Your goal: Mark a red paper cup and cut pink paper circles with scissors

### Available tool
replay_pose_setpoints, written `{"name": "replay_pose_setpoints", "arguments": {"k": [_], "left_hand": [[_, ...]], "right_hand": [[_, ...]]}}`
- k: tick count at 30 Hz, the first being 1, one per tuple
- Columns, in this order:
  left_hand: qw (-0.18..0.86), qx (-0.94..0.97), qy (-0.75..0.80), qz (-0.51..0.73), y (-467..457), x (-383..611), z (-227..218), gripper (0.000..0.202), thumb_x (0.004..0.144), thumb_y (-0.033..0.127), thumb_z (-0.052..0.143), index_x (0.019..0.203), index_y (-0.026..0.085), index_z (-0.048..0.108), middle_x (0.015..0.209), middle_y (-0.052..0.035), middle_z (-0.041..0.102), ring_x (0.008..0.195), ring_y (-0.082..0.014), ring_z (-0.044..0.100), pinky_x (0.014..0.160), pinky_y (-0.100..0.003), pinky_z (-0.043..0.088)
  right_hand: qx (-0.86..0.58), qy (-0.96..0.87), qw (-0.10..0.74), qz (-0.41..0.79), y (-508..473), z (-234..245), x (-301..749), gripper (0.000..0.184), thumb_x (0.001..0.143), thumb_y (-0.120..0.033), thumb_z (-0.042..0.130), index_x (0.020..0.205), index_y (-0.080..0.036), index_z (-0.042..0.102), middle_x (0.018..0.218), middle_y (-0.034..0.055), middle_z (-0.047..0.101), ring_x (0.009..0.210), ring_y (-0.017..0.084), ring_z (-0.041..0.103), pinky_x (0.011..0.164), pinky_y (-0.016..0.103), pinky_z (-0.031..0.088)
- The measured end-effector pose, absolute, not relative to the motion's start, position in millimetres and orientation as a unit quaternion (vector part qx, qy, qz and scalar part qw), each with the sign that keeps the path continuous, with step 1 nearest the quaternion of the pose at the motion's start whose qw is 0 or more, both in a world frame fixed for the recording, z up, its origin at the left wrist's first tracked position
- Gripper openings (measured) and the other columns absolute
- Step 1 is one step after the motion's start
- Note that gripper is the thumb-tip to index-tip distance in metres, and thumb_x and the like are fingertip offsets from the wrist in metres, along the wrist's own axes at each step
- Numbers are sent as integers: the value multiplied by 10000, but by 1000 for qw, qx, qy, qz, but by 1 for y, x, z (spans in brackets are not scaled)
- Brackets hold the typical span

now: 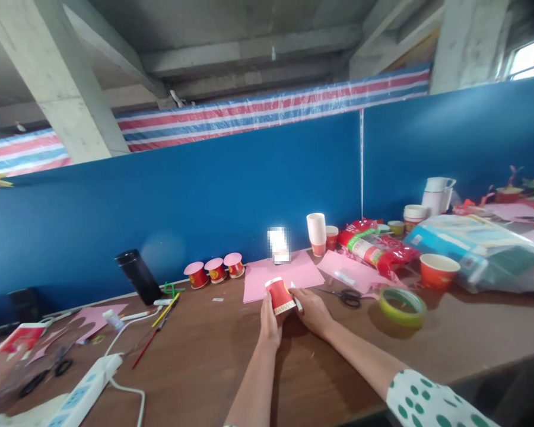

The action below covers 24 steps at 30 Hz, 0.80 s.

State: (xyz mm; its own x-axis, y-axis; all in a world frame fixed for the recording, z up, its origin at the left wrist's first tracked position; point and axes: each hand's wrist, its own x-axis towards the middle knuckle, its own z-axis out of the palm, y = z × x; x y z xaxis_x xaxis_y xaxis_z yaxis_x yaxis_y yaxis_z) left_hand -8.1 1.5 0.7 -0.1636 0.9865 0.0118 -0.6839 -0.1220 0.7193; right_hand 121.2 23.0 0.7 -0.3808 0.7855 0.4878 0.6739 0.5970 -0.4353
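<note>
Head view: red paper cup is in my left hand, fingers closed round its side; from that palm it sits at about 1 o'clock. Cup's long axis leans 11-to-5, white-edged end at 11, gold-patterned end at 5. My right hand is at the cup's 3-to-4 o'clock, fingers pinched on a slim white tool, type unclear. Tool sits right beside the cup wall; can't tell if touching. Both hands equally close. Pink paper sheet at 12, black-handled scissors at 3.
</note>
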Motion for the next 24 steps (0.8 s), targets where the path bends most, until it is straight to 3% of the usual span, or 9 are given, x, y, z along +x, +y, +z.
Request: {"name": "replay_pose_setpoints", "arguments": {"k": [9,24], "left_hand": [[600,258,301,695,1,-8,3,488,740,466,569,1083,119,589,966,-115,662,824,-226,635,695,-325,513],[622,260,296,677,-2,-7,6,502,757,491,532,1051,90,601,917,-123,676,821,-237,640,749,-348,502]], "right_hand": [[-429,-841,317,93,23,2,123,485,717,-51,434,1167,-220,501,1034,67,613,951,193,541,793,252,388],[-420,-834,340,108,25,-1,124,510,653,-22,454,1114,-233,517,1066,53,616,962,200,552,799,251,398]]}}
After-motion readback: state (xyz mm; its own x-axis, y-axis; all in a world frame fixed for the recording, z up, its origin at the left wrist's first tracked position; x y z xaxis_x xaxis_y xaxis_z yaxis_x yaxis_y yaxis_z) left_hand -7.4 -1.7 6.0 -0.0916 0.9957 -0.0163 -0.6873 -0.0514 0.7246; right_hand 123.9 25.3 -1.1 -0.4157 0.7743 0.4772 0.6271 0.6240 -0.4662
